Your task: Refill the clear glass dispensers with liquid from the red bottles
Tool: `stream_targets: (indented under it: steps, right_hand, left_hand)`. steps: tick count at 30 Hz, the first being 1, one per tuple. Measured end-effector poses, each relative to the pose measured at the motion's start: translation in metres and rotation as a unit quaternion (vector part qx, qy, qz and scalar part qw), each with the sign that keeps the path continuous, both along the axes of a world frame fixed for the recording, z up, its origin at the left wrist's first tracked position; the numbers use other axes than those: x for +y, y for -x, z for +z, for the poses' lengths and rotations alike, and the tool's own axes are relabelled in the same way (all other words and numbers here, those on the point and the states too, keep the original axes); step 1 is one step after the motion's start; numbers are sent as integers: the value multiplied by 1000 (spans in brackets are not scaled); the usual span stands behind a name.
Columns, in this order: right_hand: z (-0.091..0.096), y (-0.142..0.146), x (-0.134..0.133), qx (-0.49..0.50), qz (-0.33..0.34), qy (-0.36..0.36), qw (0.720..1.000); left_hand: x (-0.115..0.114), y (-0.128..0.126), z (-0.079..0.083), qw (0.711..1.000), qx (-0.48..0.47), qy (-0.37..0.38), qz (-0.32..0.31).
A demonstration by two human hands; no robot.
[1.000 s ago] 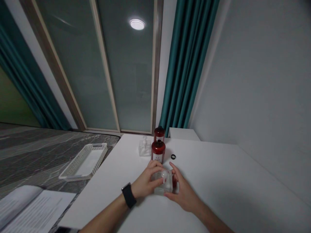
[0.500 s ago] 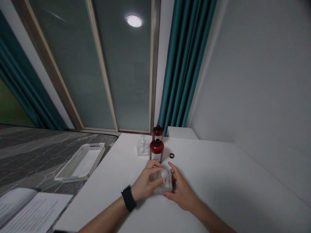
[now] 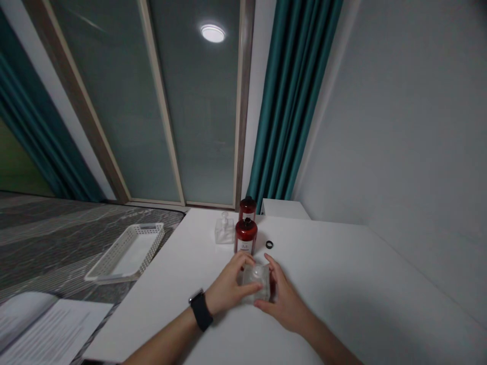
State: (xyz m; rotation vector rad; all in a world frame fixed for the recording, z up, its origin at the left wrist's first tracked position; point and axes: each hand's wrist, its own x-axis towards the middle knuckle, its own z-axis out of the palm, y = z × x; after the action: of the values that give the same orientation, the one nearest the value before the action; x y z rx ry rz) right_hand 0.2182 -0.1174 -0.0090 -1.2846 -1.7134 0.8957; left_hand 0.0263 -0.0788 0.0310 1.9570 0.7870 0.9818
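Observation:
A clear square glass bottle [image 3: 259,291] is between my two hands on the white table [image 3: 213,344]. My left hand [image 3: 230,289], wearing a dark watch, wraps the bottle's left side, its thumb lying across the front. From the right, my right hand [image 3: 283,299] curls round the opposite side with fingers behind and thumb near the lower front corner. A round knob shows at the bottle's top. Just beyond my left fingertips stands a red bottle [image 3: 245,233] with a white label and black top. Parts of the held bottle are hidden by my fingers.
Behind stands another red bottle [image 3: 247,209]. To its left is a second clear glass bottle [image 3: 224,232] with a stopper. A black ring [image 3: 269,244] lies to the right. Off the table's left edge are a white basket [image 3: 102,274] and an open book [image 3: 64,329].
My left fingers have shifted off the bottle's top knob toward its left side, uncovering more of the top. My right hand stays nearly where it was.

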Motion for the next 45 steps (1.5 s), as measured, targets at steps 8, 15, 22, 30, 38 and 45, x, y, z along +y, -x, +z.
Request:
stream_targets:
  steps: [8,15,22,30,38,45]
  right_hand:
    - [9,-14,-2,-19,-8,-133,991]
    - [24,-5,-2,-34,-14,-212,977]
    - [39,15,14,-34,36,-103,993]
    - [28,22,15,8,-11,-123,992]
    - [19,23,5,4,-31,-163,986]
    - [12,22,5,31,-49,-145,988]
  left_hand:
    - [13,24,1,994,97,16,-55]
    - [20,32,6,992,112,5,-63]
    - [22,33,-2,992,111,19,-52]
    - [23,33,-3,992,114,17,-56]
    - [21,30,0,992,116,18,-53]
    - [20,29,-2,992,111,25,-48]
